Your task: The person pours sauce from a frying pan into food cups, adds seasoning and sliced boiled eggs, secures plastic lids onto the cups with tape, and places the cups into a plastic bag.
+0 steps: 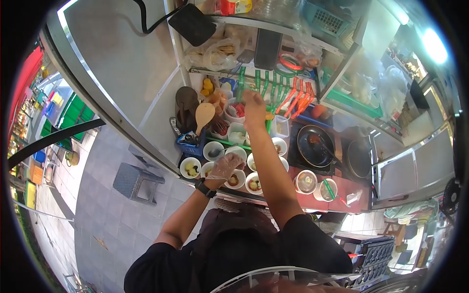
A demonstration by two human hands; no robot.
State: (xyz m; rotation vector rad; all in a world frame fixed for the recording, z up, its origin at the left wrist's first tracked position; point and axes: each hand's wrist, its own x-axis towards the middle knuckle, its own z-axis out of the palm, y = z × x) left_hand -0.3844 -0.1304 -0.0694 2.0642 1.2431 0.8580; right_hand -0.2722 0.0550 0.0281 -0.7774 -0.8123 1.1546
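Observation:
My left hand [227,168], in a clear plastic glove, is over the front white bowls with its fingers bent together. Whatever its fingertips hold, if anything, is too small to make out. Below it a white bowl [236,179] holds dark sauce and pale pieces; another bowl [253,184] stands to its right. My right hand [254,101] reaches to the back of the counter, closed, beside green strips [265,83] hanging from a rail. A tub with red contents [237,110] sits just left of that hand. Its grip is hidden.
A black frying pan [315,146] with a ladle sits on the right. Two white tubs [306,181] stand in front of it. A wooden paddle [204,116] rises at the left, above a blue basket [190,146]. Red strips [304,95] hang at the back.

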